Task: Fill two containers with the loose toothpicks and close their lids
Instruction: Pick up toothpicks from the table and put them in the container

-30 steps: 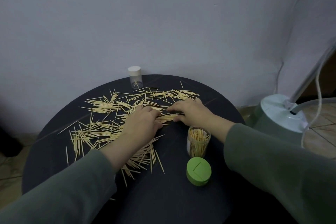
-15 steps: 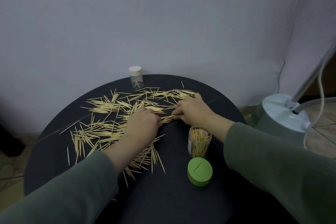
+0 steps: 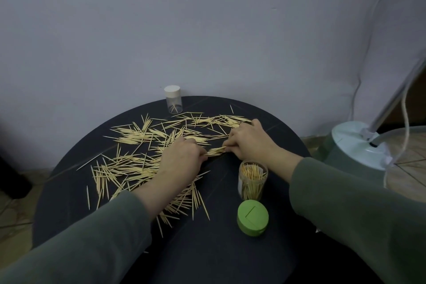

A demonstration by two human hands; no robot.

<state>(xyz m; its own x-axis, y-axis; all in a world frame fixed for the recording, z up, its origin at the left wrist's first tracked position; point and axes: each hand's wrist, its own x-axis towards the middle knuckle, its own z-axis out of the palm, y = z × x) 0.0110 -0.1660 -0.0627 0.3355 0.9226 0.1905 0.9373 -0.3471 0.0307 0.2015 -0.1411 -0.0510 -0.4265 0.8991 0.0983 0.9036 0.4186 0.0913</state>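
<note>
Loose toothpicks (image 3: 138, 138) lie scattered over the round black table (image 3: 230, 249). My left hand (image 3: 179, 161) and my right hand (image 3: 251, 142) meet at the table's middle and pinch the two ends of a small bundle of toothpicks (image 3: 215, 151). An open clear container (image 3: 252, 180), partly filled with upright toothpicks, stands just below my right wrist. Its green lid (image 3: 252, 218) lies in front of it. A second clear container (image 3: 173, 99) with a white cap stands at the far edge, nearly empty.
A grey wall rises right behind the table. A pale green appliance base (image 3: 359, 147) with a pole and cord stands on the tiled floor to the right.
Both hands have drawn together, gathering toothpicks into a small bundle between them. The right hand slid slightly toward the left hand.
</note>
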